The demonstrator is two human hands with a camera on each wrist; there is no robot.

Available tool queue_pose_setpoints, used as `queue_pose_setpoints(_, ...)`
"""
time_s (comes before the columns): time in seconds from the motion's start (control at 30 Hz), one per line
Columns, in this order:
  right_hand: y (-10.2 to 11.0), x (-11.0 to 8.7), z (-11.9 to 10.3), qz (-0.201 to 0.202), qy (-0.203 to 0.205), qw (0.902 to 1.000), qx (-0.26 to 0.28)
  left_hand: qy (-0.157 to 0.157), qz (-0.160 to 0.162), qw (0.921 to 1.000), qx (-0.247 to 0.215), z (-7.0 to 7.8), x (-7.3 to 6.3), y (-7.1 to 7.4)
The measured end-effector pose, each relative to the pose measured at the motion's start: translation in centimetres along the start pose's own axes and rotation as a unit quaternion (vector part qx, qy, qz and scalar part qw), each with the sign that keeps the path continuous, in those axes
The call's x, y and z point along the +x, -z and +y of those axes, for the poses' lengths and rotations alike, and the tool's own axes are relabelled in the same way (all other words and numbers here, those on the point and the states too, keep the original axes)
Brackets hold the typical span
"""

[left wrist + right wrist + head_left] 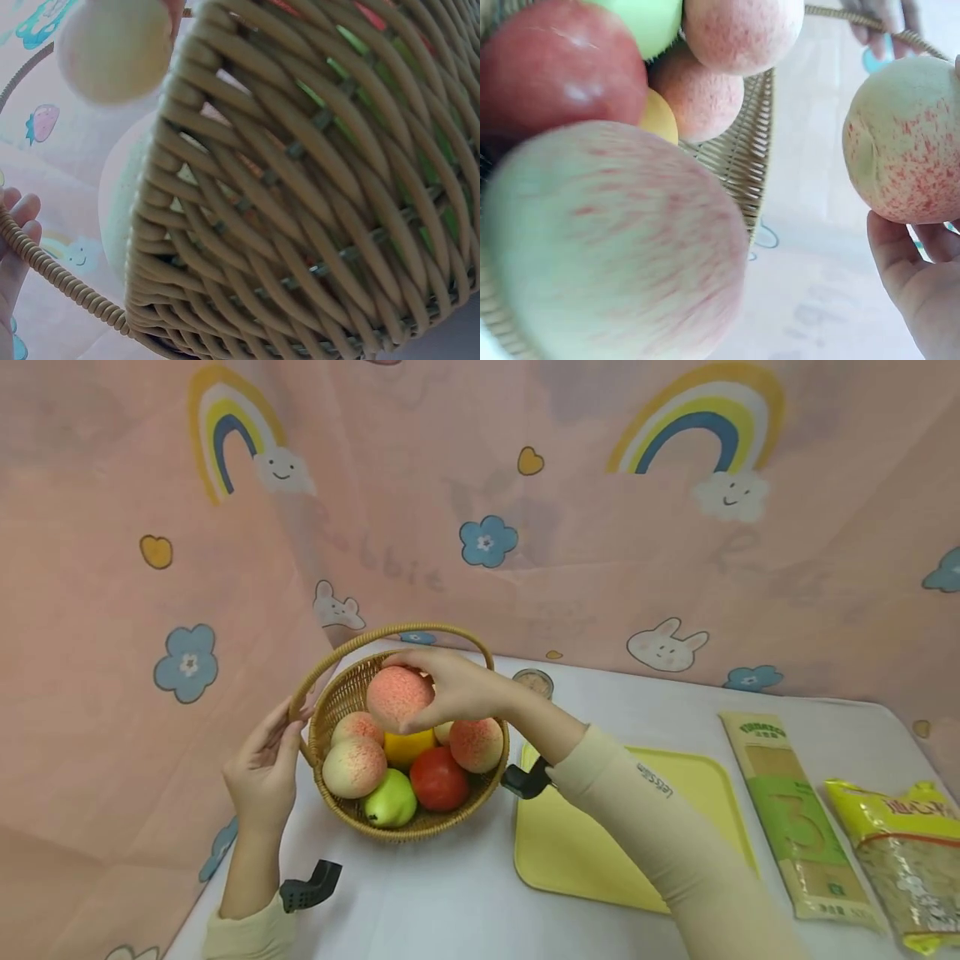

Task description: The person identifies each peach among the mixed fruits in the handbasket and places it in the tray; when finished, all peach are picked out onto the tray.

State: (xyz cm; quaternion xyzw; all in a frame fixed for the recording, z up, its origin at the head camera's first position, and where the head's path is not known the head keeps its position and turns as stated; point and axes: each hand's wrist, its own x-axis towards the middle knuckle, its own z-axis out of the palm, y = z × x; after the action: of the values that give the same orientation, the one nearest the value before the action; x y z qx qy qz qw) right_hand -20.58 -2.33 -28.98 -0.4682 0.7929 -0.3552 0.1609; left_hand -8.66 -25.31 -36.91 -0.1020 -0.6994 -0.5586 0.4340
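Observation:
My right hand (461, 685) grips a pink peach (397, 695) above a wicker basket (341, 697). The right wrist view shows that peach (907, 142) between thumb and fingers, beside the basket's opening. At the left side, my left hand (262, 777) holds the basket's arched handle (405, 628); its fingertips (28, 206) show behind the handle in the left wrist view. Inside lie several peaches (354, 768), a green pear-like fruit (390, 799), a red round fruit (439, 779) and a yellow fruit (408, 747), partly hidden by the raised peach.
A yellow tray (585, 852) lies right of the basket, partly under my right forearm. Farther right are a flat pack with a green label (802, 818) and a clear-and-yellow bag (911, 860). A small round container (534, 679) stands behind the basket's right side.

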Motion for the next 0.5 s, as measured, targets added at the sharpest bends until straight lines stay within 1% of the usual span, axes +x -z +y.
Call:
queue_pose_setpoints(0.1, 0.0, -2.4, 0.3, 0.017, 0.010, 0.9985, 0.050, 0.000, 0.000, 1.0000, 0.000, -0.1, 0.0, 0.0)
queue_pose_setpoints(0.17, 0.0, -4.1, 0.7, 0.031, 0.011, 0.9953, 0.091, 0.000, 0.001, 1.0000, 0.004, -0.1, 0.0, 0.1)
queue_pose_setpoints(0.23, -0.1, -5.9, 1.2, 0.050, 0.013, 0.9917, 0.117, -0.001, 0.003, 1.0000, 0.005, -0.2, -0.1, 0.1)
queue_pose_setpoints(0.37, -0.4, -9.6, 3.1, 0.111, 0.026, 0.9835, 0.140, -0.003, 0.004, 1.0000, 0.002, -0.2, -0.2, 0.2)
queue_pose_setpoints(0.5, -1.0, -12.7, 5.2, 0.178, 0.027, 0.9704, 0.161, -0.008, 0.005, 1.0000, -0.002, -0.2, -0.1, 0.1)
